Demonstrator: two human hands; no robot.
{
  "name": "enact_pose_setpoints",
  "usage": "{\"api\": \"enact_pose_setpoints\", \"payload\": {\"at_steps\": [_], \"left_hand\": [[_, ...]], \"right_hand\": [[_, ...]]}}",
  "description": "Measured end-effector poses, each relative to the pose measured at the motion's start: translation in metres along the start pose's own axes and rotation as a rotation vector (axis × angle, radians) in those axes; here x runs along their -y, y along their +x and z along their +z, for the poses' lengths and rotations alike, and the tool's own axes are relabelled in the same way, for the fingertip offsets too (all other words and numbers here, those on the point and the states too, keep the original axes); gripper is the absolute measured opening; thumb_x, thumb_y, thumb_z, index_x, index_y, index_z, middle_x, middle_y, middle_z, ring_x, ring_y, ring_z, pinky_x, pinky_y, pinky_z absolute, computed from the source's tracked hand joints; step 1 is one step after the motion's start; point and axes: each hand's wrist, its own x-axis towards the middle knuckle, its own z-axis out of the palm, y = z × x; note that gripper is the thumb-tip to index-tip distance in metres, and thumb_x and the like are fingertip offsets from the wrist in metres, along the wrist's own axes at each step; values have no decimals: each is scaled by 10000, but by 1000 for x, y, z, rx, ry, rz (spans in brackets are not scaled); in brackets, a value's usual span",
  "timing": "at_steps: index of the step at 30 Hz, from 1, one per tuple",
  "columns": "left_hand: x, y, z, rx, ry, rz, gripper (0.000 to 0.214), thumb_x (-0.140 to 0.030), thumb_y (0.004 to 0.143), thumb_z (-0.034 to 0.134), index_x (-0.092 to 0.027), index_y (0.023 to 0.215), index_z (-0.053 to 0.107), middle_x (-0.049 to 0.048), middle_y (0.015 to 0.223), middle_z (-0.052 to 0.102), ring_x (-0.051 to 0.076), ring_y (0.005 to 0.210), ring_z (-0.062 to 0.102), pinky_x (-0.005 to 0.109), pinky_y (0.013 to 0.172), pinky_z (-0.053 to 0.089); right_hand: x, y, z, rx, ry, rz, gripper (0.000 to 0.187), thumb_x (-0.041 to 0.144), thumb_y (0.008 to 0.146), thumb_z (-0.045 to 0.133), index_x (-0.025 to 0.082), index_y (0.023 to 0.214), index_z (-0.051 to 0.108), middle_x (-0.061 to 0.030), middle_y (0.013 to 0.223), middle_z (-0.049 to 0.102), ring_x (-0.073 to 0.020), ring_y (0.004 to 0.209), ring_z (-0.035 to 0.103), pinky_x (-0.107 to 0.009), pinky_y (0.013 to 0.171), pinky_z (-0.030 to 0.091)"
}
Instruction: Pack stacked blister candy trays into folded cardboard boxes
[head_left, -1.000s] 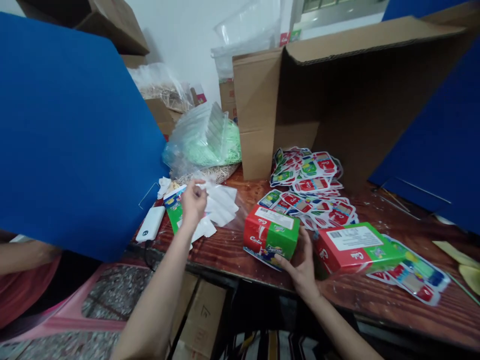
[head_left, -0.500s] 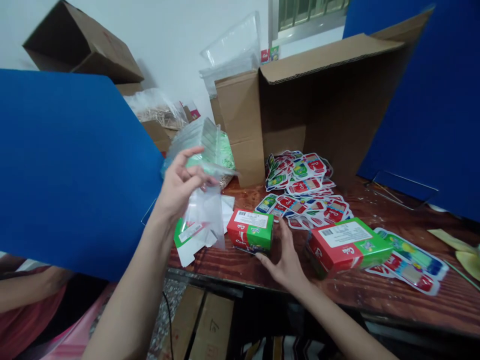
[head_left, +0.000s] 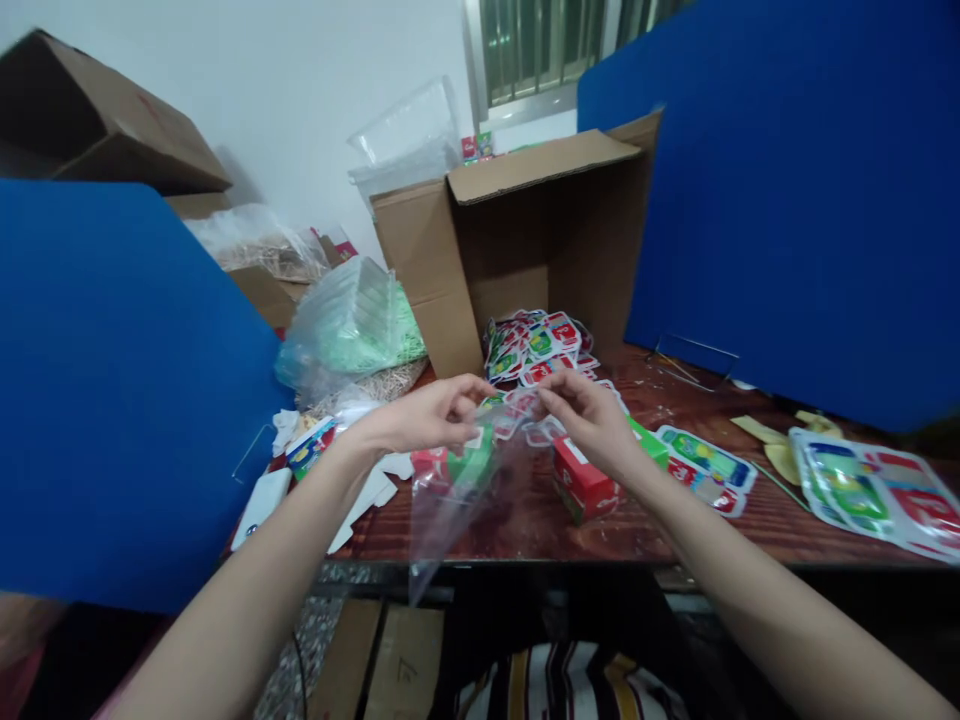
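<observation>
Between my hands a clear plastic bag (head_left: 444,515) hangs down over the table's front edge. My left hand (head_left: 442,412) pinches its upper left side, and my right hand (head_left: 589,415) pinches its upper right corner with thumb and finger. Behind the film stands one red and green box (head_left: 472,460), partly seen through the plastic. A second red and green box (head_left: 583,482) sits under my right wrist, which hides part of it. Farther back, a heap of red and green can-shaped packets (head_left: 544,345) spills from a cardboard carton (head_left: 424,290).
Blue panels (head_left: 112,400) flank the table on both sides. Clear plastic trays (head_left: 360,310) and bags pile up at the left. More packets (head_left: 877,490) lie at the right, near yellow strips (head_left: 784,455). A white phone-like object (head_left: 261,508) rests at the left edge.
My left hand has brought the clear bag right and down. My right hand has left the small box, risen and taken hold of the bag's edge. The view has shifted right.
</observation>
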Motion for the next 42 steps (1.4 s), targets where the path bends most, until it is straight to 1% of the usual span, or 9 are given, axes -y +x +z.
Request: {"api": "enact_pose_setpoints", "payload": {"at_steps": [4,8,11,17,22,28,34,39,42], "left_hand": [[-3,12,0,-157,75,-23,224,-355,774,675,-137,769,625,6,656,621,112,578,562,221,551,410],[-5,24,10,-477,-60,83,284,-388,706,750,-143,723,607,11,678,653,107,593,576,214,569,422],[-5,32,18,-554,-293,142,340,-365,632,814,-153,718,562,20,704,686,121,607,618,228,594,460],[4,47,43,-461,-518,240,339,-369,702,776,-164,738,508,-21,558,637,59,390,467,183,414,349],[12,54,63,-329,-764,170,327,-336,724,764,-165,845,514,5,815,710,8,362,357,181,386,335],[35,56,79,-149,-849,32,294,-417,789,695,-201,914,541,-39,567,594,104,449,538,203,417,404],[40,51,98,-50,-923,24,363,-446,779,685,-187,1021,612,-12,647,582,118,548,558,242,527,492],[42,42,120,20,-968,171,231,-271,735,727,-175,779,522,33,873,665,84,519,554,226,513,451],[54,40,138,85,-1032,105,271,-323,793,678,-203,796,435,12,764,664,96,453,550,210,441,407]], "right_hand": [[-6,10,-13,-40,36,38,338,536,846,575,207,820,499,64,577,466,-84,483,425,-226,482,353],[-2,11,-26,36,163,132,349,547,827,602,213,823,500,107,500,346,-60,420,266,-210,417,217],[2,4,-36,74,232,201,367,509,735,720,199,813,541,104,500,402,-47,416,266,-207,415,172],[-1,-9,-49,-81,294,133,341,432,687,785,173,704,565,34,618,602,-84,575,534,-232,592,414],[-14,-19,-55,-156,380,169,371,465,687,779,190,751,538,35,605,633,-96,552,562,-252,602,461],[-25,-33,-65,-250,335,234,430,539,679,757,210,799,509,69,530,572,-86,431,481,-222,428,406],[-23,-47,-80,-328,235,225,373,508,737,726,208,811,518,62,507,569,-55,369,394,-187,363,234],[-16,-71,-95,-228,130,284,342,495,768,703,202,814,532,60,467,559,-66,366,420,-191,388,261],[-20,-87,-103,-168,107,377,354,512,767,692,204,826,526,64,455,549,-57,335,370,-187,363,200]]}}
